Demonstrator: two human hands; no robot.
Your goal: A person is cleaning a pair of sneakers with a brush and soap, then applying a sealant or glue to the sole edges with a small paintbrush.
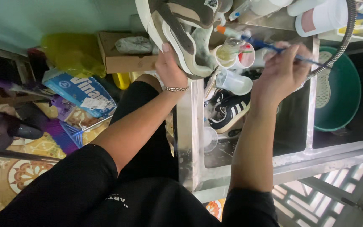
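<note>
My left hand (169, 67) grips a beige and brown sneaker (181, 29) by its sole and holds it up over the edge of the steel sink (190, 138). My right hand (280, 71) is closed on a thin blue-handled brush (269, 46) whose orange tip points at the sneaker. A dark sneaker with white stripes (227, 111) lies in the sink basin below, between my arms.
White cups (240, 56) and bottles crowd the sink's far end. A green basin (341, 88) holding a white insole sits in the right basin under a metal hose (347, 38). A cardboard box (120, 56), a blue carton (80, 90) and brushes lie on the patterned floor at left.
</note>
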